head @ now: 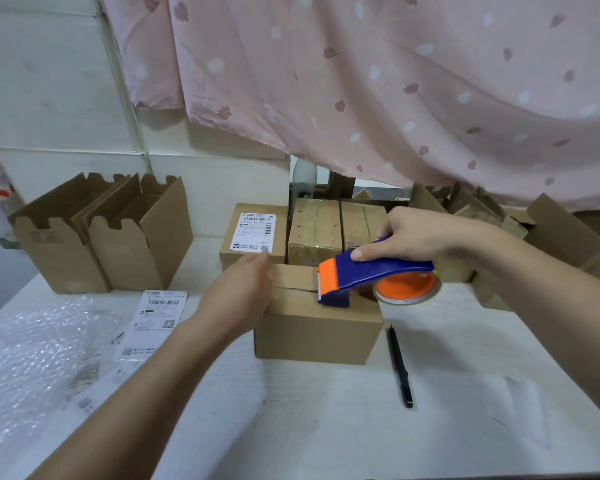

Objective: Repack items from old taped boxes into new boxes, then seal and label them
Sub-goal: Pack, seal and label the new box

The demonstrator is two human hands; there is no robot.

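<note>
Right hand [409,237] was curled round the handle of the tape dispenser [378,271], thumb along the blue body. Its orange blade end sat on top of the new box [319,323], right at the seam between the 2 closed flaps. No tape was visible on that seam yet.

Left hand [239,292] lay on the box's top left edge, fingers fairly straight and holding nothing, though it was slightly blurred. It looked to be steadying the box.

The box stood mid-table [326,427]. The labelled box [253,233] was just behind it, with the old taped boxes [336,226] beside that. A pen [399,367] lay near its right side, and the label sheets [156,317] lay to its left.

Likely step: sealing the top.

Risks as judged:
- The box could slide on the smooth table if the left hand eased off during the pull.
- Tape could wander off the seam if the dispenser was dragged at an angle, leaving a flap loose.
- The toothed cutter pointed toward the left fingers, so a fast stroke could nick them.
</note>
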